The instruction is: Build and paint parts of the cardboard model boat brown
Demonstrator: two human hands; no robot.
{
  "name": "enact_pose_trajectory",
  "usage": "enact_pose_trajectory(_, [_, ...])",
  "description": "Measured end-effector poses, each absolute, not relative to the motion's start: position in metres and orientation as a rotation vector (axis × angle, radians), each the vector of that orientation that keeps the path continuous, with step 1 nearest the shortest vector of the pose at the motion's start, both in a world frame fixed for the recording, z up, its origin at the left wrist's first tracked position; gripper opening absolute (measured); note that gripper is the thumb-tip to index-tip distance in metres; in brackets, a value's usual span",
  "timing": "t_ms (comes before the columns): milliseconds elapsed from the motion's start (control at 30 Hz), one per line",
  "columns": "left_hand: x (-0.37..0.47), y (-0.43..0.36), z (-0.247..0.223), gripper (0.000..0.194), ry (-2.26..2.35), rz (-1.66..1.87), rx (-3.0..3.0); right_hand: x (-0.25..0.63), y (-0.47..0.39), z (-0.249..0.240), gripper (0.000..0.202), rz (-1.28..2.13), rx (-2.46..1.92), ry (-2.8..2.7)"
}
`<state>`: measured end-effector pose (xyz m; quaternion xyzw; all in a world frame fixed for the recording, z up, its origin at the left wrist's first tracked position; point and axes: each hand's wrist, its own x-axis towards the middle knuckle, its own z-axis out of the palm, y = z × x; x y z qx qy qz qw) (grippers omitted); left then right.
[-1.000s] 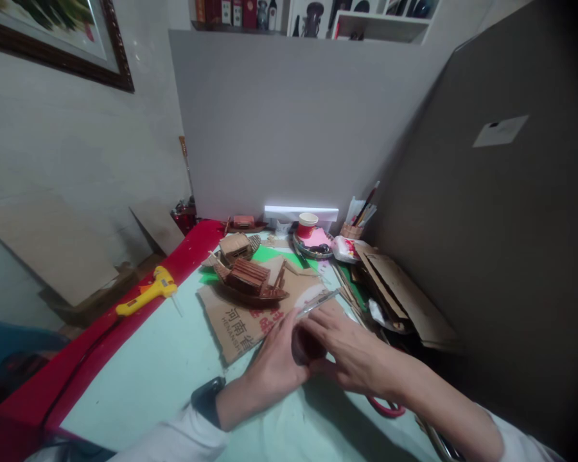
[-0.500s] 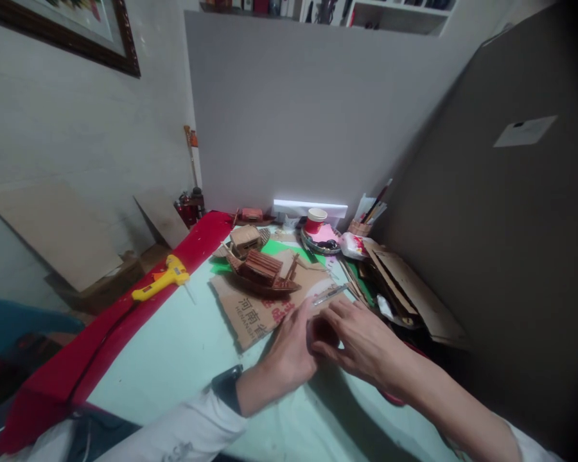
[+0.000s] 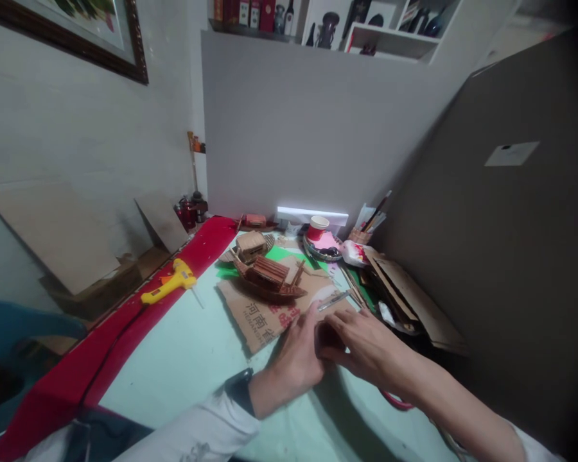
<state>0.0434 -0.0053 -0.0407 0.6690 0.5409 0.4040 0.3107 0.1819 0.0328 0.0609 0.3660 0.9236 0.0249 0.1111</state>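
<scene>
My left hand (image 3: 298,353) and my right hand (image 3: 359,337) meet low in the middle of the view, closed round a small dark reddish-brown object (image 3: 324,339). Fingers cover most of it, so its shape is unclear. Just beyond them a clear-bodied cutter or pen (image 3: 334,299) lies on a printed cardboard piece (image 3: 253,321). On that cardboard stands a reddish-brown model boat (image 3: 270,279) with a ribbed roof. Behind it is a second model boat (image 3: 251,245) with a tan cabin.
A yellow glue gun (image 3: 173,282) rests on red cloth (image 3: 212,234) at left. A red cup (image 3: 318,228) and round tray (image 3: 324,255) stand at the back. Stacked cardboard (image 3: 414,295) and a pen holder (image 3: 360,235) are at right.
The view has shifted, so the table contents appear slightly lower and further right, and more of the shelf shows. Both hands remain together around the small object.
</scene>
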Motion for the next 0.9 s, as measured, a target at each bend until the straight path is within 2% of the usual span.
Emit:
enact_pose_trajectory(167, [0.044, -0.005, -0.043, 0.107, 1.421, 1.064, 1.760, 0.179, 0.030, 0.071, 0.014, -0.036, 0.873, 2.771])
enact_pose_trajectory(267, [0.045, -0.004, -0.044, 0.110, 1.438, 1.060, 1.747, 0.183, 0.030, 0.076, 0.021, -0.105, 0.804, 2.801])
enact_pose_trajectory(400, [0.046, -0.002, -0.044, 0.102, 1.438, 1.066, 1.760, 0.188, 0.033, 0.073, 0.037, -0.048, 0.962, 2.789])
enact_pose_trajectory(500, [0.047, -0.001, -0.043, 0.099, 1.450, 1.069, 1.755, 0.187, 0.034, 0.072, 0.027, 0.000, 1.063, 2.739])
enact_pose_trajectory(633, [0.048, 0.001, -0.044, 0.099, 1.452, 1.071, 1.764, 0.185, 0.035, 0.075, 0.020, -0.053, 0.980, 2.777])
enact_pose_trajectory(733, [0.048, 0.002, -0.046, 0.100, 1.439, 1.079, 1.779, 0.188, 0.037, 0.075, 0.020, -0.154, 0.858, 2.846])
enact_pose_trajectory(900, [0.048, 0.003, -0.047, 0.105, 1.444, 1.088, 1.753, 0.199, 0.039, 0.068, 0.033, -0.323, 0.826, 2.932])
